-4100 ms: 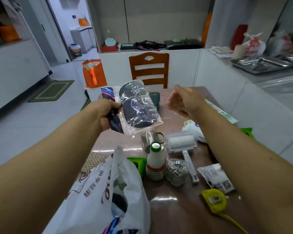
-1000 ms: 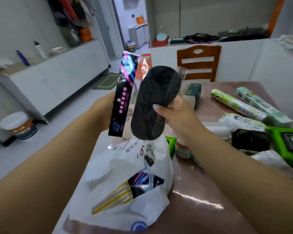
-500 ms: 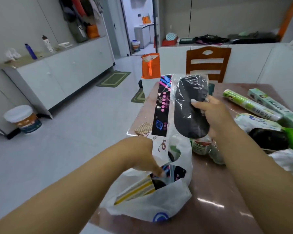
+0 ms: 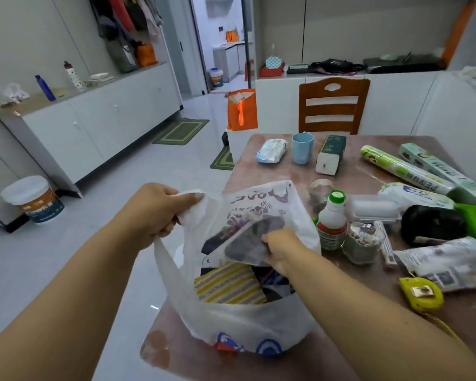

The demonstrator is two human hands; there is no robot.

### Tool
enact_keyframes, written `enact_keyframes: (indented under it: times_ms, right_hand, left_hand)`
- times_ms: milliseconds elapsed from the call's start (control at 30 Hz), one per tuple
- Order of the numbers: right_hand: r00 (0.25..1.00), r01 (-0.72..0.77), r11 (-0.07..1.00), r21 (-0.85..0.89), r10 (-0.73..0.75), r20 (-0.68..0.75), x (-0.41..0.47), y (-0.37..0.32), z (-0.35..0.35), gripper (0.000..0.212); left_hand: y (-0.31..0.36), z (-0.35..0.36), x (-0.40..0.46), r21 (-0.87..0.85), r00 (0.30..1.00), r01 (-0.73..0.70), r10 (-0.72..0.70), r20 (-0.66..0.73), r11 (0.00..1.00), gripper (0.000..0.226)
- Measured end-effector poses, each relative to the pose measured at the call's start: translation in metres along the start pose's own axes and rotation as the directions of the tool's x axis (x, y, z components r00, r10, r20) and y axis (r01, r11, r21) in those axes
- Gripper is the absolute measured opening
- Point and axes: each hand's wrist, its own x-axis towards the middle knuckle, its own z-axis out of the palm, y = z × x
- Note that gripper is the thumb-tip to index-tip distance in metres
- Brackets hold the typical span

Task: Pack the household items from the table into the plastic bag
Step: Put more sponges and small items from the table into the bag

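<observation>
White plastic bag (image 4: 239, 323), mouth now held up by gripping left hand (image 4: 155, 213); right hand (image 4: 279, 247) has pushed the clutched dark wrapped item (image 4: 248, 243) inside, nearly packed.

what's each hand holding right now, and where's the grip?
Left hand grips the plastic bag by its handle, holding it open. Right hand pinches the dark packet by its edge, inside the bag.

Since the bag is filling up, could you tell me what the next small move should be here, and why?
Probably release the dark packet and draw the right hand out. That hand already holds the packet inside the plastic bag, whose handle the left hand grips to keep the mouth open, while the white bottle and other items wait on the table.
</observation>
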Motion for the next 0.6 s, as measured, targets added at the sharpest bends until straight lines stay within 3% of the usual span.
enact_keyframes:
  times_ms: [67, 100, 167, 200, 267, 333, 433, 500, 600]
  right_hand:
    - [0.998, 0.054, 0.966, -0.252, -0.047, 0.034, -0.001, -0.003, 0.013, 0.045]
    - [0.996, 0.083, 0.861, -0.502, -0.062, 0.059, -0.009, -0.004, 0.018, 0.048]
    - [0.975, 0.194, 0.457, -0.868, -0.191, 0.118, -0.020, -0.007, 0.017, 0.042]
    - [0.944, 0.251, 0.304, -0.919, -0.288, 0.162, -0.026, -0.013, 0.014, 0.038]
    - [0.894, 0.309, 0.202, -0.929, -0.396, 0.210, -0.043, -0.031, 0.005, 0.029]
    - [0.869, 0.322, 0.221, -0.920, -0.455, 0.195, -0.055, -0.057, -0.006, 0.029]
    - [0.832, 0.380, 0.510, -0.772, -0.552, 0.045, -0.059, -0.099, -0.022, 0.035]
    - [0.837, 0.321, 0.543, -0.776, -0.546, -0.036, -0.050, -0.128, -0.030, 0.032]
    - [0.900, 0.132, 0.548, -0.826, -0.415, -0.131, -0.015, -0.171, -0.033, 0.023]
  left_hand:
    - [0.001, -0.001, -0.005, 0.064, 0.997, -0.021, 0.016, 0.081, 0.998, 0.041]
    - [0.003, -0.001, -0.006, 0.098, 0.993, -0.033, 0.021, 0.116, 0.995, 0.040]
    - [0.006, -0.002, -0.007, 0.164, 0.981, -0.034, 0.001, 0.196, 0.986, 0.039]
    - [0.009, -0.003, -0.006, 0.188, 0.970, -0.026, -0.021, 0.241, 0.982, 0.039]
    - [0.016, -0.004, -0.001, 0.222, 0.947, -0.009, -0.063, 0.316, 0.975, 0.037]
    - [0.024, -0.003, 0.008, 0.252, 0.927, -0.015, -0.082, 0.367, 0.968, 0.039]
    - [0.038, 0.005, 0.030, 0.252, 0.915, -0.014, -0.088, 0.393, 0.968, 0.048]
    - [0.044, 0.016, 0.049, 0.235, 0.918, 0.000, -0.093, 0.385, 0.972, 0.050]
    - [0.047, 0.037, 0.086, 0.262, 0.922, 0.024, -0.123, 0.368, 0.965, 0.050]
